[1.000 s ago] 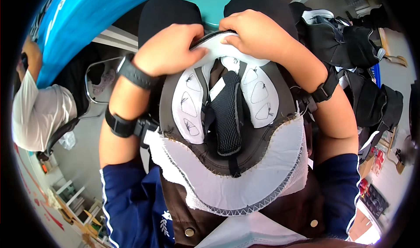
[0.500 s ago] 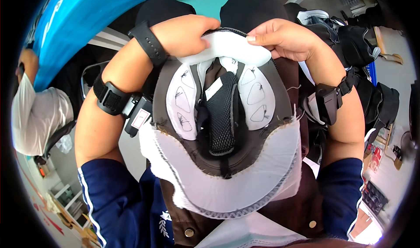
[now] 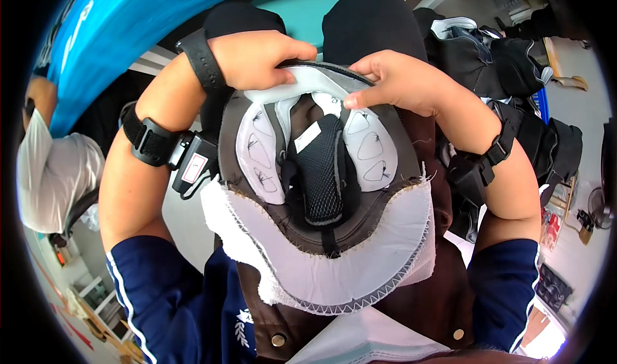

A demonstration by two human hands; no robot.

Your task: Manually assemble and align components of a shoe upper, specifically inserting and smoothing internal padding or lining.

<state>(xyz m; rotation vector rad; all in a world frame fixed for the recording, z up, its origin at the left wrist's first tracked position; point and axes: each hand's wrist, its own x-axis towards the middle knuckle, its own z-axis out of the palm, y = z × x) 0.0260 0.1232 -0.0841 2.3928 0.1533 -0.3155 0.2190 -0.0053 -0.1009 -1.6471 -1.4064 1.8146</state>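
Note:
A dark, partly sewn piece that looks like a shoe upper point(image 3: 324, 235) rests in my lap with its inside facing up. White side panels point(image 3: 261, 152) carry drawn loops, and a black mesh tongue point(image 3: 323, 177) lies down the middle. Its near end has a wide pale band point(image 3: 340, 280) with zigzag stitching. My left hand point(image 3: 257, 59) pinches the far edge, thumb on the white padded strip point(image 3: 283, 89). Just to the right, my right hand point(image 3: 402, 84) grips the same edge, thumb pressed inside and fingers behind. Some fingertips are hidden under the rim.
Several similar black pieces point(image 3: 514, 62) are piled at the right. A blue covering point(image 3: 141, 30) spans the far left, beside a person in a light shirt point(image 3: 58, 171). A teal surface point(image 3: 302, 10) shows beyond my knees.
My right hand has shifted left and slightly nearer, its thumb now lower inside the edge. The white padded strip has folded inward at the right, exposing more dark rim. My left hand moved slightly left.

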